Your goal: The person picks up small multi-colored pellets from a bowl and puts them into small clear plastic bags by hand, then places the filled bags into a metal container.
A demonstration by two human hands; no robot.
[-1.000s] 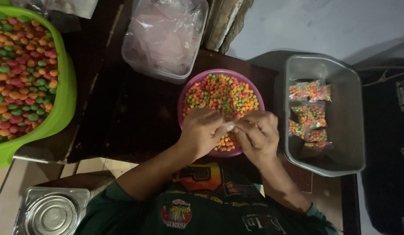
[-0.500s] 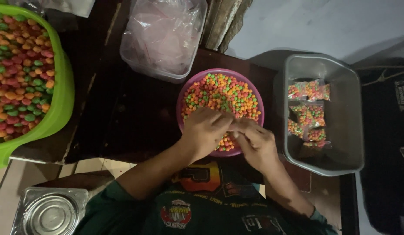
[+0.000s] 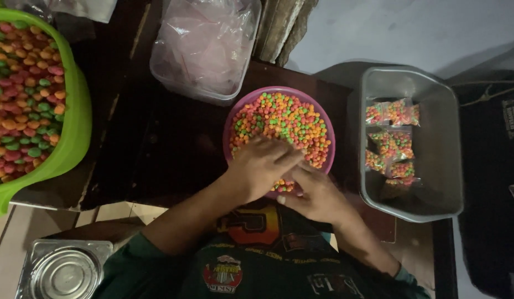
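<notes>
Both hands have dropped lower and closer together over the near rim of the pink bowl (image 3: 232, 124) of colourful candies (image 3: 282, 119). Left hand (image 3: 261, 167) lies with fingers curled among the candies; right hand (image 3: 318, 194) touches it, its grip hidden. Filled packets (image 3: 391, 135) sit in the grey tray (image 3: 442, 138) alongside.

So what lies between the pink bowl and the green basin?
Only bare dark tabletop lies between the pink bowl and the green basin, as the head view shows.
</notes>
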